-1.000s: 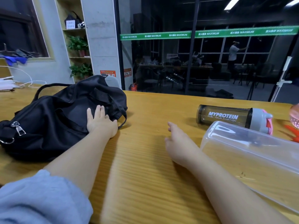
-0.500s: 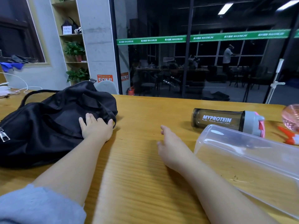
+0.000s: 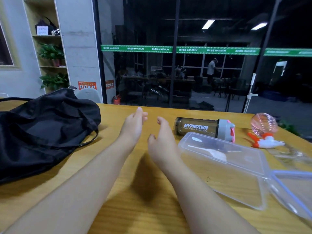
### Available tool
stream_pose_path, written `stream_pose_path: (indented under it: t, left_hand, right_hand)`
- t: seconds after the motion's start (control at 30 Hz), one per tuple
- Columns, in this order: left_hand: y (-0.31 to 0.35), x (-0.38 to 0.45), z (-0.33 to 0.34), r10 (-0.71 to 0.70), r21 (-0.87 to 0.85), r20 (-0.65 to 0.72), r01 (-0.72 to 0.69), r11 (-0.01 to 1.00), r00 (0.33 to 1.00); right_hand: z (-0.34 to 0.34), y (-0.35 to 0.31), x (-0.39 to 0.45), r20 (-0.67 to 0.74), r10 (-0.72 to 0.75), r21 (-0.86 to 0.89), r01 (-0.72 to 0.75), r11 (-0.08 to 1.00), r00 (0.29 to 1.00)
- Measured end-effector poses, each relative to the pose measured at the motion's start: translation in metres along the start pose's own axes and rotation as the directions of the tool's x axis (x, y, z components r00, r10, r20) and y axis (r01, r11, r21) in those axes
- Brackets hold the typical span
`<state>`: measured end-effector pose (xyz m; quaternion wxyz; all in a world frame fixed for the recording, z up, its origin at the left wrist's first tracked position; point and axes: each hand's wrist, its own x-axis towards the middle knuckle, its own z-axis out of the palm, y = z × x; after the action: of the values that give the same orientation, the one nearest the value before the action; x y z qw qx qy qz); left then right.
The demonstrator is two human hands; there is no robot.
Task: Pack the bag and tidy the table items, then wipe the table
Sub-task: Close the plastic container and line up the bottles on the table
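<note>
Wooden table [image 3: 118, 208] lying before a dark glass wall.
Left hand [image 3: 133, 125] and right hand [image 3: 162, 142] are hovering, fingers relaxed, gripping nothing, between black bag [image 3: 43, 130] and shaker bottle [image 3: 202, 128].

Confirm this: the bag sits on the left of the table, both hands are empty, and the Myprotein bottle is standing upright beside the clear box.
Not quite. The bottle lies on its side, lid toward the right, just behind the clear box; the head view shows it. The rest holds: the bag is on the left of the table, and the left hand and right hand are empty.
</note>
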<state>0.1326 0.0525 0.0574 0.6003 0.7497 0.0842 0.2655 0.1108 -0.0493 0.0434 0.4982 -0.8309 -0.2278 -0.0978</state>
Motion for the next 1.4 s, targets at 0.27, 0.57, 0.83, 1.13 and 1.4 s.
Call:
stream_pose_path:
  t: [0.27,0.57,0.83,1.13,1.4]
  left_hand:
    - [0.024,-0.028,0.068,0.011,-0.33,0.126,0.032,0.943,0.992]
    - [-0.022,-0.048,0.081,0.295,0.036,0.335,-0.325,0.945,0.895]
    - [-0.022,-0.04,0.078,0.233,0.027,0.302,-0.252,0.967,0.924]
    - [-0.032,-0.036,0.08,-0.212,0.235,0.346,0.134,0.963,0.914]
    - [-0.033,-0.039,0.081,-0.265,0.157,0.33,0.224,0.962,0.906]
  right_hand:
    - [-0.072,0.001,-0.014,-0.278,0.074,0.246,-0.004,0.969,0.958]
    - [-0.141,0.032,-0.052,-0.446,0.066,0.287,0.072,0.955,0.893]
    - [-0.169,0.071,-0.086,-0.661,0.136,0.102,-0.091,0.991,0.738]
    - [-0.159,0.078,-0.082,-0.304,0.511,0.039,-0.525,0.85,0.804]
    - [-0.157,0.088,-0.084,-0.248,0.505,0.229,-0.457,0.86,0.827]
